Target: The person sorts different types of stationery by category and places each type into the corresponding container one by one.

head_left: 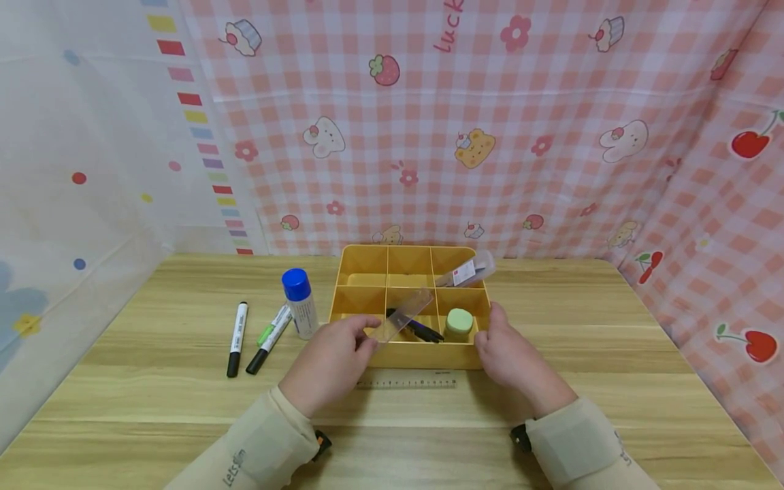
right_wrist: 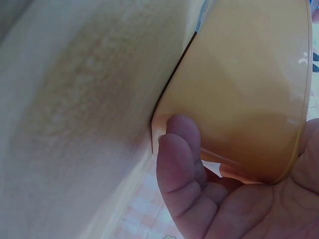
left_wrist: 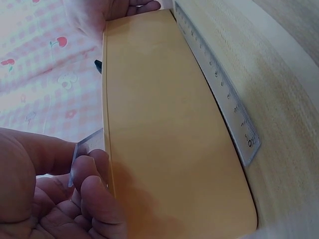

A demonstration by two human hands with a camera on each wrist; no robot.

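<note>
A yellow six-compartment organizer box point(head_left: 422, 356) stands on the table. My left hand point(head_left: 327, 361) is at its front left, pinching the end of a clear plastic strip-shaped piece point(head_left: 409, 312) that slants up over the front compartments. At the right front corner, my right hand point(head_left: 514, 354) grips the box, its fingers point(right_wrist: 177, 164) curled against the wall in the right wrist view. Black pens point(head_left: 421, 330) lie in the front middle compartment. A pale green round item point(head_left: 459, 322) occupies the front right one. Behind it, a clear case with a white label point(head_left: 467, 272) leans out over the rim.
A clear ruler point(head_left: 407, 383) lies along the box's front. Left of the box stands a white bottle with a blue cap point(head_left: 297, 286). Beside it lie two black-capped markers point(head_left: 237, 337) and a green item point(head_left: 265, 334). A patterned cloth point(head_left: 398, 136) hangs behind the table.
</note>
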